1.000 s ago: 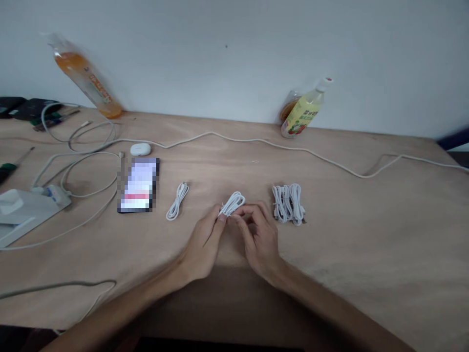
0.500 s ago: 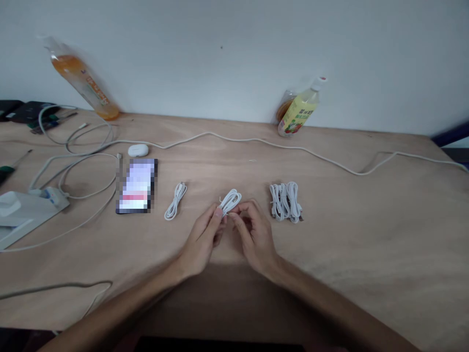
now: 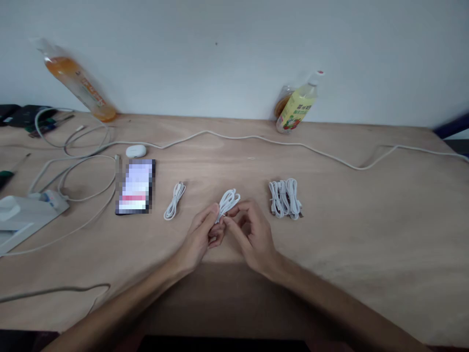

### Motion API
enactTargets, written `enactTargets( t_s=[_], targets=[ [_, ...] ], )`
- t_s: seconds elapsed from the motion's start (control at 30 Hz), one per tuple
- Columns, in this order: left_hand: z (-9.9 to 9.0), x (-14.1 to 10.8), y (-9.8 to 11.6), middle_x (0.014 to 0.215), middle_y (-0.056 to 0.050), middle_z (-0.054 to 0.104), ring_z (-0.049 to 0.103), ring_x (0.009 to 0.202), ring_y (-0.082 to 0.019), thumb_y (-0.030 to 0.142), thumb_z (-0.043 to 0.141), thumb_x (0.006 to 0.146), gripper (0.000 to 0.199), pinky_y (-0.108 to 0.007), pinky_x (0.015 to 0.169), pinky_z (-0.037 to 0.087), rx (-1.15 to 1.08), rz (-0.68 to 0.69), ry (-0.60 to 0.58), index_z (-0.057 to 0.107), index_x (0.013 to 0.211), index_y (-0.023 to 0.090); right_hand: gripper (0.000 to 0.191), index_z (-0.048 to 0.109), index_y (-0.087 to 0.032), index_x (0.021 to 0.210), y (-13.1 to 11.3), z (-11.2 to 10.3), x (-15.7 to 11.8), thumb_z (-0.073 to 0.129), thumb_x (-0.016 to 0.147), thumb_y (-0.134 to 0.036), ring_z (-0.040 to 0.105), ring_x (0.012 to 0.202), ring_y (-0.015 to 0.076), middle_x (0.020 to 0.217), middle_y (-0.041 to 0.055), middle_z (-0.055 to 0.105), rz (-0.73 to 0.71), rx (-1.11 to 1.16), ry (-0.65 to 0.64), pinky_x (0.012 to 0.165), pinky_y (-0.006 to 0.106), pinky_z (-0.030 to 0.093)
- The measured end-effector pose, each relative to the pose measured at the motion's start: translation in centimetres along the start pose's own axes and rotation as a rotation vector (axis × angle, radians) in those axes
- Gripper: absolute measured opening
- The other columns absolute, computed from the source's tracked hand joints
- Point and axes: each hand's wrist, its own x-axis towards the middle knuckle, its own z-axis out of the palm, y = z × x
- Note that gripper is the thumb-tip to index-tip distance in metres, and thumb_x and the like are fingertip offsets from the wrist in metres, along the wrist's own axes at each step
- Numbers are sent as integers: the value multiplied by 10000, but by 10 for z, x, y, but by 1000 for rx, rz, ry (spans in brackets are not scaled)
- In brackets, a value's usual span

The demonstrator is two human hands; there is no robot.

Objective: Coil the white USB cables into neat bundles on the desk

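a wide wooden table (image 3: 348, 234) is stretching beneath both hands. the left hand (image 3: 200, 234) is pinching the lower end of a white coiled cable (image 3: 229, 199) between thumb and fingers, with the remaining fingers curling below it. the right hand (image 3: 258, 239) is bringing thumb and forefinger tips together at the same end, apparently pinching a thin white tie (image 3: 223, 215), its other fingers folding inward. the coil is tilting up and to the right, mid-table, just above the surface; the fingertips are partly covering its lower end.

around them, a pale wall (image 3: 220, 63) is rising behind the table. a long white cord (image 3: 300, 144) is winding across beyond the hands. a white power block (image 3: 36, 220) is sitting at far left. an orange drink bottle (image 3: 78, 85) and a yellow-labelled bottle (image 3: 297, 110) are leaning against the wall. a phone (image 3: 137, 186) is lying left of the hands, its screen glowing. a row of coiled cables (image 3: 285, 198) is resting near the right hand, while a single coil (image 3: 175, 201) is lying near the left. a small white case (image 3: 136, 151) is sitting just beyond the phone, and a tiny pale loop (image 3: 251, 158) is lying on the wood nearer the middle.
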Motion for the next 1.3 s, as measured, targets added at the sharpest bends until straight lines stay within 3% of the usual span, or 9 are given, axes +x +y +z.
enactTargets(
  t_s=[0.13,0.33,0.5,0.73,0.9,1.03,1.3],
  targets=[
    [0,0,1,637,99,359,229,556,-62,698,950,709,679,-147,438,201,-72,-28,-10,481,774,212,127,656,-273,1026,-1,-1,1,649,1052,-149,695,868,164,1003,11,709,-41,-16,15,671,275,574],
    [3,0,5,649,97,368,235,574,-59,631,1014,647,666,-131,439,212,-126,-64,16,540,794,187,86,693,-275,999,3,-2,1,695,1042,-200,709,1185,229,1159,58,708,-46,21,69,946,375,626],
    [4,0,6,651,97,327,215,578,-63,644,995,674,662,-132,450,211,-109,-74,-15,519,768,193,98,699,-262,980,6,1,1,675,1045,-192,745,894,182,958,9,759,36,156,33,826,342,623],
    [2,2,4,650,89,298,184,581,-77,707,898,778,658,-158,459,197,-35,-51,-67,467,748,210,116,750,-272,910,4,-1,5,728,1003,-208,771,908,211,917,13,804,97,195,113,858,386,627],
    [0,4,2,663,74,363,252,557,-81,731,833,830,618,-173,432,226,49,-8,-79,505,778,209,106,766,-263,891,5,-2,7,759,982,-210,768,852,190,881,3,806,143,255,113,793,339,616],
    [0,4,1,661,69,380,300,543,-87,748,805,840,616,-184,409,265,84,16,-79,512,761,212,139,771,-270,890,8,-2,7,777,962,-152,787,894,175,906,-15,823,113,287,120,851,325,620],
    [2,3,3,661,71,365,275,540,-82,732,768,877,592,-188,438,224,101,13,-86,509,773,210,134,798,-282,935,6,-5,5,743,991,-173,795,863,203,914,-1,840,57,99,132,823,365,649]
  ],
)
